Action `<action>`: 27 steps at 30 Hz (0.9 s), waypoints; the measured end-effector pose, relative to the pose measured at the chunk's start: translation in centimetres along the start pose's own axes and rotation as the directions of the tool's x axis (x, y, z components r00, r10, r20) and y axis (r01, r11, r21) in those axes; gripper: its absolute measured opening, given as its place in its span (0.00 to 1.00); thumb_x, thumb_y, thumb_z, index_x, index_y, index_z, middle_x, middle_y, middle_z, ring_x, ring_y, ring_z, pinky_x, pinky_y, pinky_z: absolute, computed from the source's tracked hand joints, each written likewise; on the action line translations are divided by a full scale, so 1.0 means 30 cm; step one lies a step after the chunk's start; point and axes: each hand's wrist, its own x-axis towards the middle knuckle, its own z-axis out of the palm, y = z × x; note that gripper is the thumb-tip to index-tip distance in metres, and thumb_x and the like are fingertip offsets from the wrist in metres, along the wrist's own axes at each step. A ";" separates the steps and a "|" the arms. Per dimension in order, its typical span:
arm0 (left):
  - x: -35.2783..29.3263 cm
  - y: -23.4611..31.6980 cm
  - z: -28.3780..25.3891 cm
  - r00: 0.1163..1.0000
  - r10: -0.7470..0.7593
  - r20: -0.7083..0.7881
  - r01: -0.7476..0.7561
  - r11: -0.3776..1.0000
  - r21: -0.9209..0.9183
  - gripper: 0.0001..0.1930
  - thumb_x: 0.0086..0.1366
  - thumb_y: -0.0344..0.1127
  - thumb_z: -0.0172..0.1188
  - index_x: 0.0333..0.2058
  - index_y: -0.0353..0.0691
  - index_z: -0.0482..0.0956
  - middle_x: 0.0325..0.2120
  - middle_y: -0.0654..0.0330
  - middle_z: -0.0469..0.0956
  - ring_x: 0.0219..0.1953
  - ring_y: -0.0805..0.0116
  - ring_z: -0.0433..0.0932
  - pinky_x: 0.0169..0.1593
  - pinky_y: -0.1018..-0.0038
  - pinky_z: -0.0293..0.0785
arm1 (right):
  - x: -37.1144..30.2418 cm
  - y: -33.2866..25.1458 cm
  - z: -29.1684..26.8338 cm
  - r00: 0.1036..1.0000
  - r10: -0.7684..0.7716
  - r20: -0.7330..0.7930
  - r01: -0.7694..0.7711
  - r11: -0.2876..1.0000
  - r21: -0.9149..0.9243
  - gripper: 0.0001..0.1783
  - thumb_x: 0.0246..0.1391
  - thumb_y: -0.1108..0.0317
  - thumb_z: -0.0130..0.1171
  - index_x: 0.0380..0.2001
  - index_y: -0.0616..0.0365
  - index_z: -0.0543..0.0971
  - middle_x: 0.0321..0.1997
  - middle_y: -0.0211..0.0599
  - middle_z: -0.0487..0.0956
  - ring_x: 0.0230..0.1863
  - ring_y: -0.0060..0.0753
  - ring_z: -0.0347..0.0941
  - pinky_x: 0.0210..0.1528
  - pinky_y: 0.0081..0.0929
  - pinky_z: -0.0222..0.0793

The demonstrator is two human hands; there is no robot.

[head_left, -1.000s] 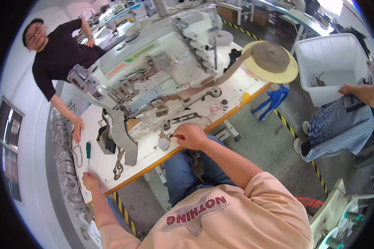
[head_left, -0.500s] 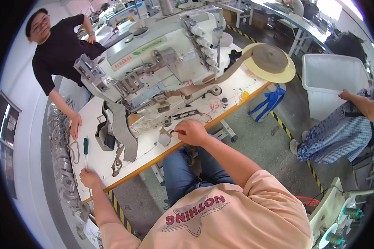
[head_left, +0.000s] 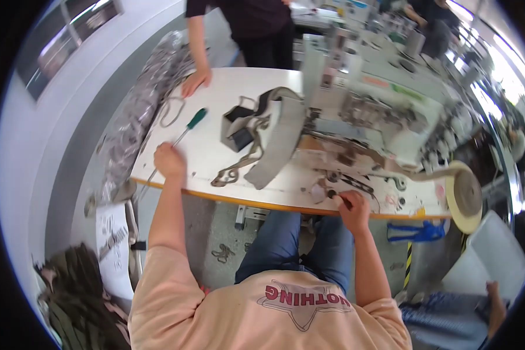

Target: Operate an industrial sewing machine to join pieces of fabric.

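White counter (head_left: 251, 79) underlies my left hand (head_left: 169, 160), pinching a rigid, likely light screwdriver (head_left: 188, 129), best gripped by its handle (head_left: 198, 118) ahead; my right hand's (head_left: 356, 209) grip I can't tell.

**Peach shirt (head_left: 239, 315) and blue jeans (head_left: 273, 240)**

The peach shirt is hanging loose, filling the lower middle of the frame. Its short sleeves (head_left: 168, 274) are creasing softly at either side. Dark red block lettering (head_left: 309, 298) is running across a thin, dark star outline (head_left: 302, 310) on the cloth. The blue jeans are wrinkling just above it. The left hand (head_left: 169, 161) and right hand (head_left: 354, 210) are appearing bare.
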 end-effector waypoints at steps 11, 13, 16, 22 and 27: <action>-0.005 0.020 -0.111 0.998 -0.048 0.040 0.052 0.990 -0.132 0.05 0.59 0.30 0.50 0.31 0.41 0.75 0.27 0.55 0.76 0.32 0.54 0.76 0.36 0.59 0.71 | -0.014 0.013 0.017 0.997 0.036 0.064 -0.036 0.999 -0.005 0.06 0.44 0.71 0.62 0.28 0.58 0.80 0.27 0.37 0.76 0.29 0.40 0.72 0.32 0.32 0.67; -0.008 0.007 -0.114 0.998 -0.043 0.042 0.048 0.992 -0.120 0.05 0.59 0.31 0.50 0.30 0.41 0.76 0.27 0.54 0.76 0.31 0.54 0.76 0.35 0.58 0.72 | -0.007 0.028 0.030 0.999 -0.033 0.038 0.034 0.999 -0.012 0.05 0.45 0.71 0.62 0.29 0.59 0.80 0.27 0.37 0.76 0.28 0.39 0.71 0.31 0.31 0.66; -0.011 -0.025 -0.058 0.997 -0.061 0.036 0.063 0.997 -0.049 0.08 0.60 0.34 0.50 0.28 0.40 0.76 0.25 0.54 0.76 0.30 0.55 0.76 0.33 0.58 0.72 | -0.007 0.065 0.054 0.991 -0.131 0.014 0.131 0.991 0.015 0.06 0.49 0.69 0.62 0.29 0.60 0.79 0.26 0.37 0.75 0.26 0.35 0.70 0.29 0.29 0.64; 0.001 0.036 -0.091 0.991 -0.119 0.058 0.126 0.982 -0.142 0.06 0.53 0.29 0.52 0.30 0.41 0.75 0.28 0.56 0.76 0.33 0.55 0.76 0.36 0.60 0.71 | -0.015 0.103 0.021 0.995 -0.075 0.071 0.075 0.997 -0.002 0.12 0.56 0.61 0.59 0.32 0.61 0.79 0.28 0.34 0.75 0.26 0.27 0.68 0.28 0.24 0.63; -0.009 0.012 -0.105 0.989 -0.132 0.063 0.140 0.981 -0.136 0.05 0.52 0.29 0.51 0.30 0.42 0.74 0.28 0.58 0.74 0.35 0.58 0.75 0.38 0.62 0.70 | -0.011 0.121 0.034 0.993 -0.070 0.095 0.075 0.996 -0.041 0.13 0.56 0.61 0.60 0.31 0.62 0.79 0.29 0.37 0.76 0.27 0.32 0.69 0.27 0.27 0.64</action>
